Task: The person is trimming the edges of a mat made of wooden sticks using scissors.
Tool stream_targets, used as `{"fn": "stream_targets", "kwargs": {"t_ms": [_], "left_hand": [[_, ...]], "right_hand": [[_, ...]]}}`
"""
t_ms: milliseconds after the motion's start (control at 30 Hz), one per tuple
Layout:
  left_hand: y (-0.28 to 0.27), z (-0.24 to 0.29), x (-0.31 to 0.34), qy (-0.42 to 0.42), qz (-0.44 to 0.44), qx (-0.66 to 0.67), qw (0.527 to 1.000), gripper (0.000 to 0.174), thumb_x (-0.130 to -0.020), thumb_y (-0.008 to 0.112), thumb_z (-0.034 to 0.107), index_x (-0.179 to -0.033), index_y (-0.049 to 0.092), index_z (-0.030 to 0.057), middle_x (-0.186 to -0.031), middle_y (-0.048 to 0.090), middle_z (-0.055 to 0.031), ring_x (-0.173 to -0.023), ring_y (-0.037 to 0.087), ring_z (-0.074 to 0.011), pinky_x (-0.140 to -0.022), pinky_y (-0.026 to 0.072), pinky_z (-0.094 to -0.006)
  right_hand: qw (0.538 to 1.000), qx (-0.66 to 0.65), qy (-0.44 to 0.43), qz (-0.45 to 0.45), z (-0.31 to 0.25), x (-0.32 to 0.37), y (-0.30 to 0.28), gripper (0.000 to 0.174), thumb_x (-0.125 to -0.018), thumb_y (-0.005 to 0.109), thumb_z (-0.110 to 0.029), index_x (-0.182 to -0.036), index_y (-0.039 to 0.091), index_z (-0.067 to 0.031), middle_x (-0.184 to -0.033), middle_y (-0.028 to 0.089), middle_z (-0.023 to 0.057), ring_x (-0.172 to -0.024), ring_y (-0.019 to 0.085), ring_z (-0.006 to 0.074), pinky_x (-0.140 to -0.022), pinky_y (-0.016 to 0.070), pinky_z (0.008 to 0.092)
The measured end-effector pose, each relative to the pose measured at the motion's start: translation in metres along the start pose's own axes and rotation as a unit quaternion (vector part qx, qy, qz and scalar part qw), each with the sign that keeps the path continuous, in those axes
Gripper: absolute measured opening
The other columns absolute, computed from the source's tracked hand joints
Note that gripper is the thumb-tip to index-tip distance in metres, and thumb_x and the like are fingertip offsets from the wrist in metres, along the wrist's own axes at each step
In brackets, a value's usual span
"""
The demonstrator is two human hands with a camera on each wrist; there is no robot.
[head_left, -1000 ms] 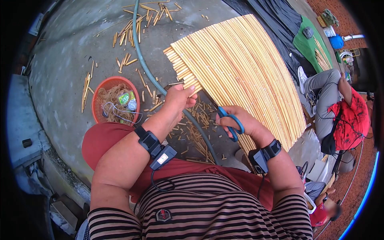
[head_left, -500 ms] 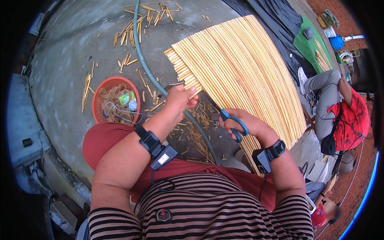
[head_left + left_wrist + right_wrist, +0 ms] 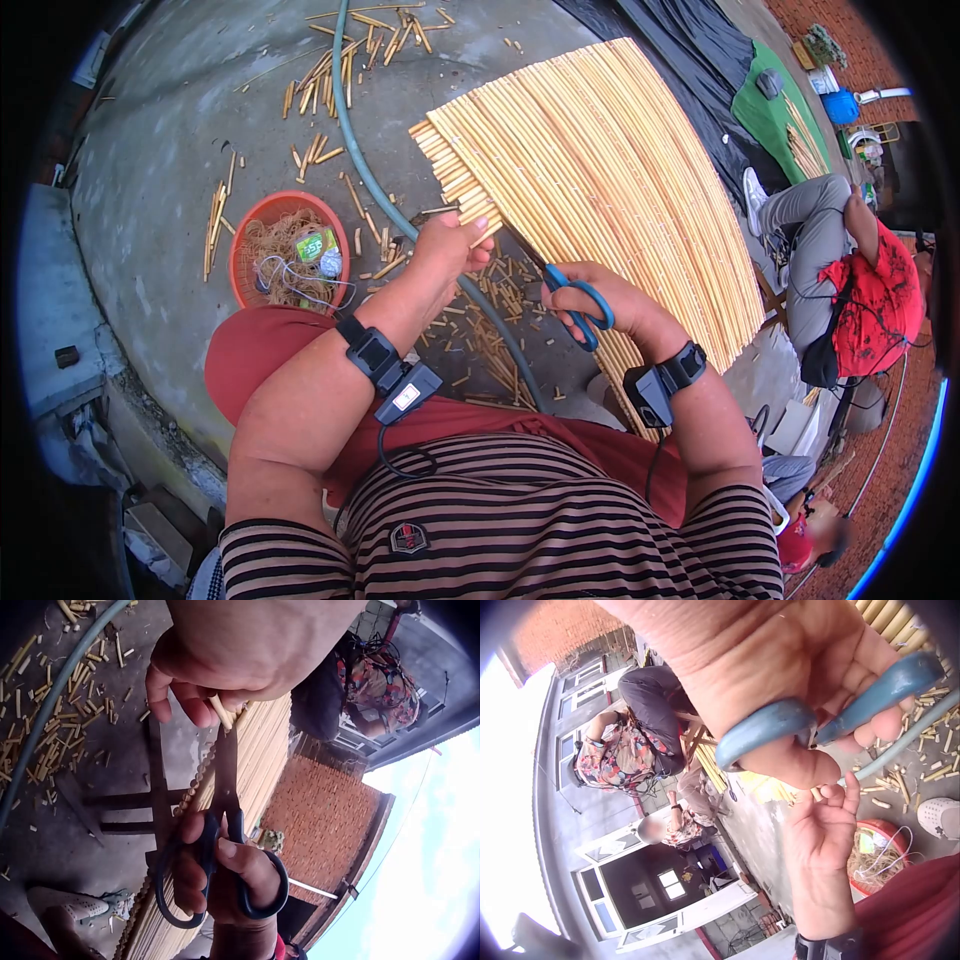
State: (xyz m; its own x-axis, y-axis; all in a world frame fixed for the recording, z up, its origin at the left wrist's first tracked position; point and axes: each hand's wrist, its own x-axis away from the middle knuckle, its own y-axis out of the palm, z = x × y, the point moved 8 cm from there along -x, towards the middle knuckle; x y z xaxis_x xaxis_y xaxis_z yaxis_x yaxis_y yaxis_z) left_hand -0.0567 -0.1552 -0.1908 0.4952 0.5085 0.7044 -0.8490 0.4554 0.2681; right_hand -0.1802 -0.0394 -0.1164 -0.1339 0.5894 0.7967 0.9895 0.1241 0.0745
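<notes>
A wide mat of straw-coloured reed sticks spreads out ahead, its left edge stepped with uneven stick ends. My left hand pinches a stick end at the mat's near left corner. A short pale stick end pokes out beneath those fingers in the left wrist view. My right hand grips blue-handled scissors, thumb and fingers through the loops. The blades lie close together and point along the mat's edge, their tips right at the stick end by the left hand.
An orange-red basket of twine stands at left. A green hose crosses the concrete, with cut stick pieces scattered around it. A wooden stand is under the mat. Another person sits at right, near black sheeting.
The right hand and scissors shifted slightly back to the right, then forward again toward the left hand. The left hand has stayed at the stick ends. The person at lower right moved a little.
</notes>
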Motion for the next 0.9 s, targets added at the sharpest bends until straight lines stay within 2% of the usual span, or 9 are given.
{"fn": "stream_targets", "kwargs": {"t_ms": [100,200,400,600,700,900], "left_hand": [[-0.001,0.0,0.0,-0.002,0.002,-0.006,1.0,0.014,-0.092,0.057,0.02,-0.096,0.057,0.0064,-0.079,0.06,-0.0023,-0.063,0.055,-0.01,-0.065,0.051,-0.0284],[0.0,0.001,0.0,-0.003,-0.001,-0.01,1.0,0.014,-0.092,0.057,0.02,-0.095,0.057,0.0065,-0.079,0.06,-0.0023,-0.063,0.055,-0.0098,-0.065,0.0513,-0.0287],[0.0,0.002,-0.001,-0.011,-0.007,-0.006,1.0,0.014,-0.092,0.056,0.02,-0.096,0.057,0.0068,-0.08,0.06,-0.0026,-0.063,0.055,-0.0098,-0.065,0.0515,-0.0287],[0.0,0.003,-0.001,-0.016,-0.007,-0.004,1.0,0.015,-0.092,0.056,0.02,-0.098,0.056,0.0067,-0.081,0.06,-0.003,-0.065,0.056,-0.0104,-0.066,0.0515,-0.0288],[-0.001,0.002,-0.003,-0.015,-0.011,-0.001,1.0,0.015,-0.093,0.055,0.02,-0.099,0.055,0.0063,-0.081,0.06,-0.0035,-0.065,0.056,-0.0107,-0.066,0.0516,-0.029],[0.0,0.003,-0.001,-0.017,-0.006,0.0,1.0,0.014,-0.093,0.055,0.019,-0.096,0.054,0.006,-0.082,0.059,-0.0043,-0.065,0.055,-0.011,-0.067,0.052,-0.0299]], "right_hand": [[1.0,0.004,0.007,0.021,0.002,-0.001,-0.003,0.014,-0.082,0.059,-0.016,-0.085,0.056,-0.0035,-0.058,0.052,0.0002,-0.044,0.051,0.0087,-0.041,0.04,0.0201],[0.996,0.073,-0.014,0.044,0.002,-0.002,-0.008,0.014,-0.08,0.059,-0.018,-0.081,0.056,-0.0045,-0.056,0.051,0.001,-0.042,0.051,0.0097,-0.038,0.0393,0.0226],[0.994,0.089,0.0,0.06,-0.004,0.002,-0.01,0.013,-0.081,0.059,-0.018,-0.082,0.056,-0.0045,-0.057,0.051,0.001,-0.041,0.049,0.0095,-0.038,0.0394,0.023],[0.998,0.052,0.013,-0.016,-0.003,0.005,-0.006,0.016,-0.081,0.056,-0.021,-0.086,0.055,-0.0054,-0.062,0.052,0.0001,-0.049,0.053,0.0086,-0.044,0.0425,0.0209],[0.999,0.031,0.006,-0.032,-0.002,0.009,-0.003,0.018,-0.079,0.054,-0.017,-0.089,0.054,-0.002,-0.063,0.053,0.0022,-0.05,0.054,0.0105,-0.047,0.042,0.0217],[0.999,0.009,-0.015,-0.038,-0.001,0.006,-0.003,0.022,-0.079,0.054,-0.021,-0.091,0.054,-0.0022,-0.065,0.055,0.0023,-0.051,0.055,0.0109,-0.048,0.0418,0.0217]]}}
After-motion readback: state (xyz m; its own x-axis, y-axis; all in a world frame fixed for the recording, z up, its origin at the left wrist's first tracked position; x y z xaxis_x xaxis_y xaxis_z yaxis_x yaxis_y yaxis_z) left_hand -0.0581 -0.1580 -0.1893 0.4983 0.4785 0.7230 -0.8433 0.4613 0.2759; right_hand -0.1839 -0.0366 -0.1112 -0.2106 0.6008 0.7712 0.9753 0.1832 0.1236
